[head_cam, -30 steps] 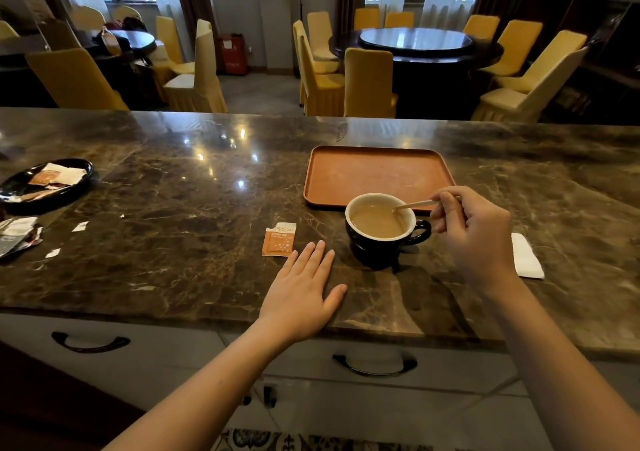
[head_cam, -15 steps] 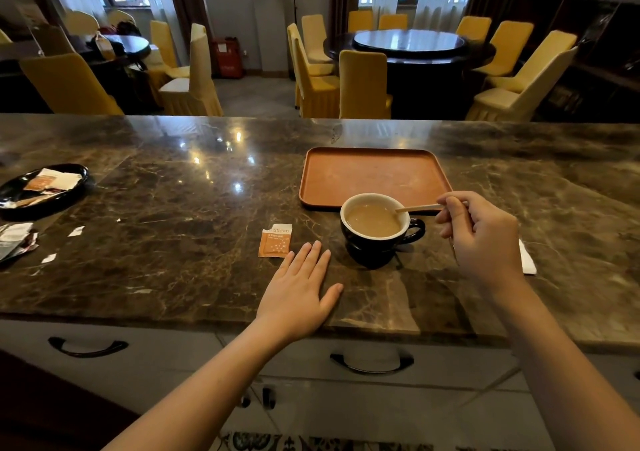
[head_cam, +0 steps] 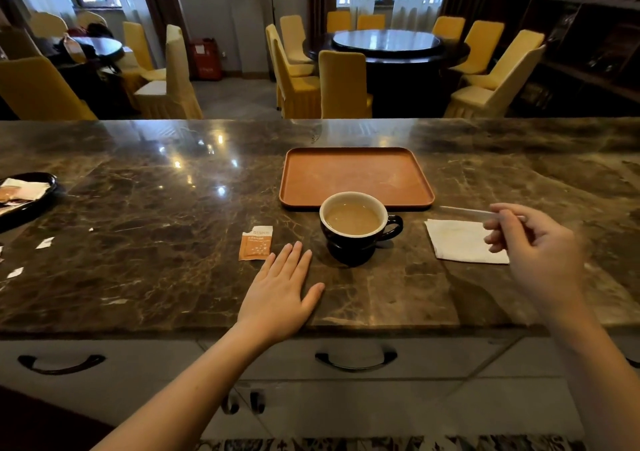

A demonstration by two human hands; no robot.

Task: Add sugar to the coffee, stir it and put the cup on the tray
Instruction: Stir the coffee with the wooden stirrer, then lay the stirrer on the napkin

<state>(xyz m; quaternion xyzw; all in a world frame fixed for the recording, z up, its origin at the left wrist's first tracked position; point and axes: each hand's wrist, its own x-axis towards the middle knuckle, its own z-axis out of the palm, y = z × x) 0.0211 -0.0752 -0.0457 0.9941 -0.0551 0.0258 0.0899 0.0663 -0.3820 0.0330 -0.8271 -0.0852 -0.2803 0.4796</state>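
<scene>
- Nearest you, your left hand point(head_cam: 278, 294) lay flat on the marble counter point(head_cam: 138, 242), fingers spread and holding nothing, as it had a second before; its fingertips sat just beside the torn orange sugar sachet point(head_cam: 255, 242), which lay emptied and untouched.
- To the right, your right hand point(head_cam: 533, 242) had pulled away from the cup; its fingers were pinched on the pale stirrer point(head_cam: 464, 212), which a second earlier had been dipped in the coffee and now hung, motion-blurred, over the far edge of the white napkin point(head_cam: 460, 242).
- Between your hands, the dark cup point(head_cam: 356, 232) of milky coffee stood on the counter, handle to the right, with nothing in it; it touched or nearly touched the near rim of the orange tray point(head_cam: 356, 176) but was not yet on it.
- Judged from this, stirring was done; setting the stirrer down looked next, then lifting the cup onto the tray, where a full cup could slop.
</scene>
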